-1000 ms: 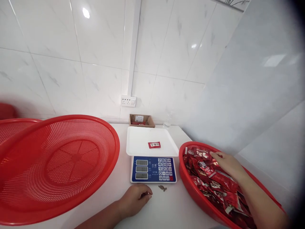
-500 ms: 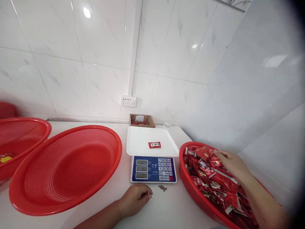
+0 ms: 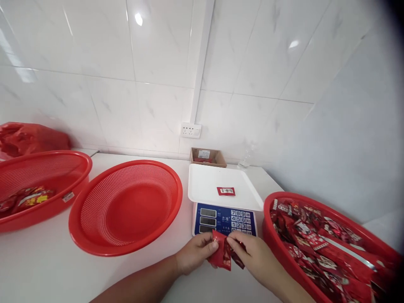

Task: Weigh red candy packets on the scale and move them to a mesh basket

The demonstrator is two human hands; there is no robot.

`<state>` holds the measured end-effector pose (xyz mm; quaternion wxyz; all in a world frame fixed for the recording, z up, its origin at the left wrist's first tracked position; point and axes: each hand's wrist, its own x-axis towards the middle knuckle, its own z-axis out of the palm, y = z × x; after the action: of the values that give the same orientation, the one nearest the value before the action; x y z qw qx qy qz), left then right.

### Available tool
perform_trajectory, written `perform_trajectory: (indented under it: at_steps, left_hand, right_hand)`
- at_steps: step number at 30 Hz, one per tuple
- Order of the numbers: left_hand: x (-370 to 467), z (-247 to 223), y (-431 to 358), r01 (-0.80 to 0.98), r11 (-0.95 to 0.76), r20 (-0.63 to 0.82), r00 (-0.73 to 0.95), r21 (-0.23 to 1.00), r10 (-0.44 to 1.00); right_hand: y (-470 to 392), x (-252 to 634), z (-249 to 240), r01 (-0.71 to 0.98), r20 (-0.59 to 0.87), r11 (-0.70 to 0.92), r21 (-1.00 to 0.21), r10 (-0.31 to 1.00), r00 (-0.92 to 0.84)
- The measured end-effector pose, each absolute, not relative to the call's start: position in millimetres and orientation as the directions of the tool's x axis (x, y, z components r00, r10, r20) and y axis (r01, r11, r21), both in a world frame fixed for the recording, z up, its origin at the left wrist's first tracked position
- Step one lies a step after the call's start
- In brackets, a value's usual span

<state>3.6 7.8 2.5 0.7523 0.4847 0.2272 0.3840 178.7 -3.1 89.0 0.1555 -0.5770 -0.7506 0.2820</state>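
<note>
My left hand (image 3: 198,252) pinches a red packet (image 3: 218,253) by its left side, just in front of the scale. At its right edge, my right hand (image 3: 249,256) has closed fingers on one or more dark red packets (image 3: 237,257); how many is hidden. Both hands meet over the lower keypad of the blue digital scale (image 3: 226,219). On the scale's white tray (image 3: 202,189) lies one small red sachet (image 3: 226,191). Right of my right hand, a red basket (image 3: 268,219) is heaped with red snack packets (image 3: 328,261).
A red perforated basket (image 3: 126,248) stands on the left, beside another basket (image 3: 72,181) holding a few packets. Behind the scale are a small cardboard box (image 3: 207,156) and a clear bottle (image 3: 246,158). A red bag (image 3: 34,139) lies at the far left.
My right hand has come out of the right basket with packets and moved left to the scale's front. My left hand has risen to meet it and gripped a red packet. The view has turned left.
</note>
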Motion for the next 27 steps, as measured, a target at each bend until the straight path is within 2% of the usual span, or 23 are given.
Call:
perform_trajectory:
  at_steps: [5,8,12,15,17,19,22,27]
  left_hand:
    - [3,-1,11,-0.456,0.415,-0.068,0.604,0.787,0.794]
    - [2,-2,12,-0.457,0.497,-0.098,0.656,0.738,0.748]
    - [0,-4,10,-0.444,0.529,-0.079,0.708,0.723,0.701]
    - [0,-5,8,-0.378,0.55,-0.053,0.788,0.744,0.613]
    - [1,-5,8,-0.312,0.56,-0.074,0.825,0.768,0.56]
    - [3,-4,11,-0.277,0.57,-0.147,0.796,0.774,0.587]
    - [4,-3,15,-0.309,0.536,-0.205,0.688,0.786,0.697]
    - [2,1,11,-0.302,0.289,-0.037,0.629,0.908,0.776]
  right_hand:
    - [0,180,81,0.705,-0.179,0.099,-0.702,0.934,-0.308]
    - [-1,183,85,0.685,-0.188,0.117,-0.719,0.916,-0.354]
    - [-5,179,88,0.673,-0.223,0.195,-0.714,0.847,-0.482]
    - [-6,173,89,0.678,-0.181,0.29,-0.676,0.826,-0.534]
    - [-5,172,87,0.698,-0.143,0.325,-0.638,0.841,-0.522]
    - [-4,172,85,0.738,-0.151,0.259,-0.623,0.886,-0.438]
    - [0,176,80,0.767,-0.179,0.115,-0.631,0.941,-0.288]
    - [4,179,77,0.714,-0.238,0.067,-0.697,0.918,-0.319]
